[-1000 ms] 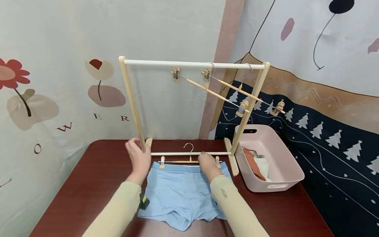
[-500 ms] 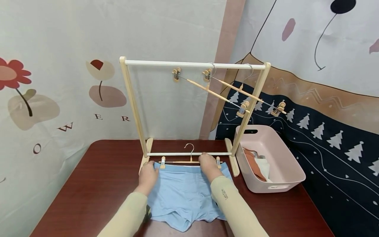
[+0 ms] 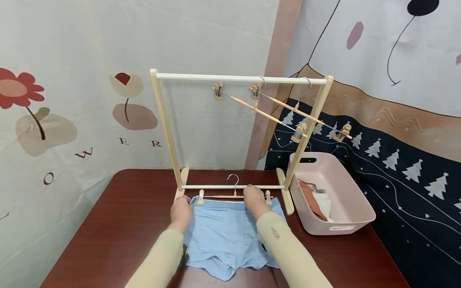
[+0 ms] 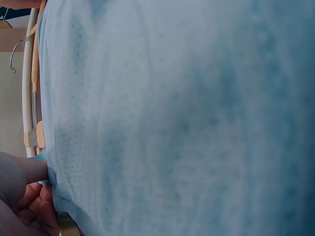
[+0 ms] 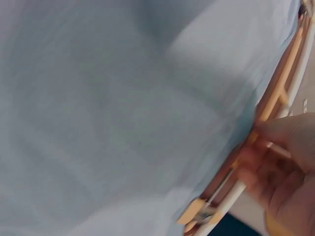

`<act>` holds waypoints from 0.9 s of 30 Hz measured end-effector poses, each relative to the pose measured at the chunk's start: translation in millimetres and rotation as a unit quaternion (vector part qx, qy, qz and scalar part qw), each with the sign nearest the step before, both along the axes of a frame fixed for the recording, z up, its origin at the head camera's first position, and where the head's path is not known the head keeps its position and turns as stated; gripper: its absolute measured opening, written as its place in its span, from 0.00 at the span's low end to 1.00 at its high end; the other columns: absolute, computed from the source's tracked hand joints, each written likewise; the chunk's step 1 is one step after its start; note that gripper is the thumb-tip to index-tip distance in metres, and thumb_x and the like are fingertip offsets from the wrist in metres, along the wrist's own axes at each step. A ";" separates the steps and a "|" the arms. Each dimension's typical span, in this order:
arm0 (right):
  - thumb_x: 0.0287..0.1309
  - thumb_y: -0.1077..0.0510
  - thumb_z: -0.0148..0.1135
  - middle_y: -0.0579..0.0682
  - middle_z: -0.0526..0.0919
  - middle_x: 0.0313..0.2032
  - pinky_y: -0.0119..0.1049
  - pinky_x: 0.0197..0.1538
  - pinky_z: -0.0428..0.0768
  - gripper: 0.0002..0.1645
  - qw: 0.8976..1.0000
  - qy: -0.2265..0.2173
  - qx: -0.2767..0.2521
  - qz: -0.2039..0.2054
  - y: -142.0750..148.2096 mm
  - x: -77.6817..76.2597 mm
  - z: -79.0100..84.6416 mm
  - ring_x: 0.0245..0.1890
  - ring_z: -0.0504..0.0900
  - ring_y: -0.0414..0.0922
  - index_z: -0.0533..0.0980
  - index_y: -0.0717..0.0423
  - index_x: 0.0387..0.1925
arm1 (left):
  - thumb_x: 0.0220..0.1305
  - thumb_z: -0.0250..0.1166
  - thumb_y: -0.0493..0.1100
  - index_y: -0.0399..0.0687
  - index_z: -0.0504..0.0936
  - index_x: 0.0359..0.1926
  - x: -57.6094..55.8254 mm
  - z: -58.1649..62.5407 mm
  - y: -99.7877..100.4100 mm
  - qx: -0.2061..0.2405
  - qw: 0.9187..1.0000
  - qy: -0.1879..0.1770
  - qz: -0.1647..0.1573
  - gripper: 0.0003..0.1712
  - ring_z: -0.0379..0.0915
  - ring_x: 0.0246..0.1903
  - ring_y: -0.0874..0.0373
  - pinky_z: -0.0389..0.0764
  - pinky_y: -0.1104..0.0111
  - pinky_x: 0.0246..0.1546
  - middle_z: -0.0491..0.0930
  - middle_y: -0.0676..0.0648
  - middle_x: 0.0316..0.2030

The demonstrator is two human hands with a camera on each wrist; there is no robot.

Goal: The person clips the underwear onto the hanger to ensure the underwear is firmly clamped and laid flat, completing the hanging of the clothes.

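Note:
Light blue shorts (image 3: 230, 232) lie on the table, their waistband clipped to a wooden clip hanger (image 3: 219, 196) by a clip on each side. My left hand (image 3: 181, 212) pinches the left corner of the waistband; in the left wrist view its thumb (image 4: 34, 169) meets the fabric edge. My right hand (image 3: 255, 200) holds the hanger's bar between its centre and the right clip (image 3: 268, 197). The right wrist view shows thumb and fingers around that bar (image 5: 275, 101). The metal hook (image 3: 233, 178) stands up behind the rack's lower white rail.
A wooden rack (image 3: 167, 132) with a white top rail (image 3: 216, 76) stands at the table's back. Two more clip hangers (image 3: 259, 113) hang from it on the right. Beside it, a pink bin (image 3: 345, 188) contains orange and white cloth (image 3: 315, 202).
My left hand has come down from beside the rack's left post to the shorts' left waistband corner and taken hold of it. The right hand has kept its grip on the hanger.

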State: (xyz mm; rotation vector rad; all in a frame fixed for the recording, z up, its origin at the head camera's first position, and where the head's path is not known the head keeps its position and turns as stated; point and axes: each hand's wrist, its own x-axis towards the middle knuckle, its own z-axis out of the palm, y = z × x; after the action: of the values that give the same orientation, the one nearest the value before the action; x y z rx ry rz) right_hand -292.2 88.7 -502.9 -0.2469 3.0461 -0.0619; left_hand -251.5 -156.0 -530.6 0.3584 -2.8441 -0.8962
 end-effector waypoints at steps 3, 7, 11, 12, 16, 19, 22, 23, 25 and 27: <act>0.58 0.60 0.62 0.53 0.77 0.48 0.41 0.32 0.80 0.13 1.000 0.025 0.017 -0.007 -13.8 0.8 3.7 0.36 0.80 0.48 0.80 0.55 0.46 | 0.57 0.66 0.38 0.39 0.80 0.32 0.5 -0.9 1.3 -0.004 1.000 -0.005 -0.001 0.06 0.77 0.30 0.46 0.75 0.56 0.27 0.80 0.40 0.31; 0.53 0.57 0.63 0.52 0.78 0.47 0.45 0.40 0.80 0.22 0.997 0.068 -0.016 0.023 -41.6 1.9 4.7 0.45 0.78 0.51 0.76 0.53 0.51 | 0.57 0.66 0.38 0.39 0.80 0.32 0.9 0.2 1.6 -0.007 1.000 -0.002 -0.004 0.06 0.77 0.30 0.46 0.75 0.56 0.26 0.80 0.40 0.31; 0.55 0.55 0.61 0.51 0.78 0.52 0.46 0.51 0.76 0.24 0.993 0.056 -0.092 0.056 -72.1 5.8 -0.3 0.53 0.75 0.51 0.75 0.54 0.55 | 0.57 0.67 0.38 0.39 0.80 0.32 0.3 1.1 0.8 -0.011 1.000 -0.001 -0.003 0.06 0.77 0.30 0.45 0.75 0.55 0.26 0.80 0.40 0.31; 0.57 0.54 0.59 0.51 0.77 0.54 0.47 0.54 0.74 0.24 0.991 0.043 -0.110 0.056 -79.2 7.2 -1.8 0.55 0.74 0.51 0.74 0.54 0.57 | 0.57 0.67 0.38 0.39 0.80 0.32 0.1 1.0 0.8 -0.012 1.000 -0.002 -0.003 0.06 0.77 0.30 0.45 0.76 0.54 0.27 0.81 0.40 0.31; 0.64 0.49 0.55 0.51 0.71 0.62 0.49 0.62 0.66 0.29 0.987 -0.006 -0.152 0.046 -106.3 12.5 -5.6 0.63 0.67 0.50 0.68 0.53 0.64 | 0.57 0.67 0.38 0.39 0.80 0.32 0.9 0.0 -2.1 -0.016 1.000 -0.006 0.001 0.06 0.77 0.30 0.45 0.76 0.54 0.28 0.81 0.40 0.31; 0.65 0.47 0.53 0.49 0.70 0.63 0.49 0.63 0.64 0.30 0.988 -0.022 -0.148 0.041 -119.6 14.7 -9.5 0.64 0.66 0.49 0.66 0.51 0.66 | 0.56 0.67 0.38 0.39 0.80 0.31 2.8 -1.3 -2.8 -0.018 1.000 -0.006 -0.001 0.06 0.77 0.30 0.46 0.76 0.54 0.28 0.80 0.41 0.30; 0.66 0.46 0.52 0.48 0.68 0.64 0.49 0.64 0.62 0.30 0.990 -0.033 -0.133 0.038 -126.8 15.4 -10.6 0.64 0.65 0.49 0.64 0.49 0.67 | 0.56 0.67 0.38 0.39 0.80 0.31 3.2 -2.4 -2.9 -0.023 1.000 -0.003 -0.006 0.06 0.77 0.30 0.45 0.76 0.54 0.28 0.80 0.41 0.30; 0.66 0.46 0.53 0.47 0.68 0.65 0.49 0.64 0.62 0.31 0.990 -0.036 -0.130 0.037 -128.2 15.2 -10.2 0.65 0.65 0.49 0.63 0.49 0.68 | 0.56 0.67 0.38 0.39 0.80 0.31 3.0 -2.2 -2.5 -0.025 1.000 -0.001 -0.007 0.06 0.77 0.30 0.45 0.76 0.53 0.29 0.80 0.41 0.30; 0.66 0.46 0.52 0.46 0.66 0.66 0.49 0.65 0.60 0.32 0.991 -0.042 -0.124 0.035 -130.4 14.6 -9.0 0.66 0.64 0.49 0.61 0.48 0.69 | 0.55 0.67 0.38 0.40 0.80 0.30 2.2 -1.6 -2.0 -0.025 1.000 0.004 -0.007 0.06 0.78 0.31 0.44 0.76 0.53 0.29 0.81 0.40 0.30; 0.66 0.47 0.53 0.47 0.66 0.66 0.49 0.66 0.60 0.32 0.990 -0.047 -0.131 0.035 -132.5 13.7 -7.5 0.66 0.63 0.49 0.60 0.48 0.69 | 0.55 0.67 0.38 0.40 0.80 0.30 1.8 -0.5 -1.4 -0.024 1.000 0.002 -0.005 0.05 0.78 0.31 0.44 0.76 0.53 0.29 0.81 0.40 0.31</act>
State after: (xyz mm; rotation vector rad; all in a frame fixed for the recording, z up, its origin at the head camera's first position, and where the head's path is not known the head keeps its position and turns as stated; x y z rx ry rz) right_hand -278.5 -43.8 -510.4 -0.3585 2.9262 -0.4575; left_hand -249.7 -157.4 -531.1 0.3363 -2.8611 -0.8271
